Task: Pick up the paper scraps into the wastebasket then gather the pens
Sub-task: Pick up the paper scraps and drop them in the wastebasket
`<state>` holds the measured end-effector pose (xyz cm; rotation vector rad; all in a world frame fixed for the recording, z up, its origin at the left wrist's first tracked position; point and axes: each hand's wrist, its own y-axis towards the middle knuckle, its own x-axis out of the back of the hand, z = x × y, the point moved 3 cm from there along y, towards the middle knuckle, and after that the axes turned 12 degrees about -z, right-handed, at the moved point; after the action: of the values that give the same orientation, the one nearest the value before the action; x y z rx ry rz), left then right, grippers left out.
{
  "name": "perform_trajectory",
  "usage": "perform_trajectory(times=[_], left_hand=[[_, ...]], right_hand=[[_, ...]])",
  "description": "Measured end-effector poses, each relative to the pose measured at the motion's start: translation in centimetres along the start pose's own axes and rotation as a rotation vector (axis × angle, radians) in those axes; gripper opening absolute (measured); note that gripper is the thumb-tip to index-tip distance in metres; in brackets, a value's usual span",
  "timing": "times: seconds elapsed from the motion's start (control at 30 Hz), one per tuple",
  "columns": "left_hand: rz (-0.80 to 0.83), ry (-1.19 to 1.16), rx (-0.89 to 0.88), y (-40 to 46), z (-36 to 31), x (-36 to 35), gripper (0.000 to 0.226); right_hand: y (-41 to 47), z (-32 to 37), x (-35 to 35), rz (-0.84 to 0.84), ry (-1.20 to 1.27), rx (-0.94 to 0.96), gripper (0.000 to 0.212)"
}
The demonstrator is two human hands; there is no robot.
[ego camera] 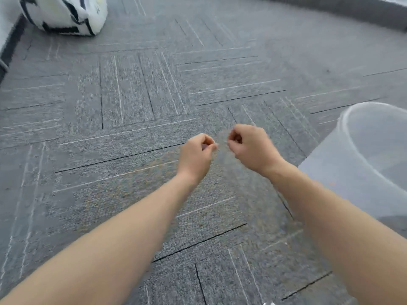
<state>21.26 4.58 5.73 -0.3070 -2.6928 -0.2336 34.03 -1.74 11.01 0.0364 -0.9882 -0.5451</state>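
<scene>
Both my arms reach forward over the grey carpet. My left hand (198, 150) and my right hand (248, 144) hover close together, a small gap between them. The fingers of each are curled in, thumb against forefinger, and nothing shows in either. The frame is blurred, so a very small thing in the fingers could not be made out. The translucent plastic wastebasket (343, 128) stands on the floor to the right of my right forearm. No paper scraps or pens are in sight.
A white bag with black stripes (63, 14) lies on the carpet at the far left. A dark wall base runs along the left edge and a grey kerb along the far right. A small white speck (269, 303) sits at the bottom edge.
</scene>
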Motion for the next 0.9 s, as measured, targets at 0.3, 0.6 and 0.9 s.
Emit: perform_trajectory(times=[0.3,0.6,0.9], left_hand=[[0.225,-0.196,-0.393,-3.0,-20.7,-14.2,0.006],[0.452,0.191,-0.527,-6.7,-24.2,-21.7,0.013],[0.405,0.024,-0.508,-7.2,-23.4,-20.9,0.013]], right_hand=[[-4.1,-10.3,22.8,-0.556,-0.323,-0.261,0.011],[-8.3,-17.0,25.5,-0.363,-0.356,-0.511,0.019],[-8.5,-17.4,24.9,-0.445,-0.321,-0.518,0.010]])
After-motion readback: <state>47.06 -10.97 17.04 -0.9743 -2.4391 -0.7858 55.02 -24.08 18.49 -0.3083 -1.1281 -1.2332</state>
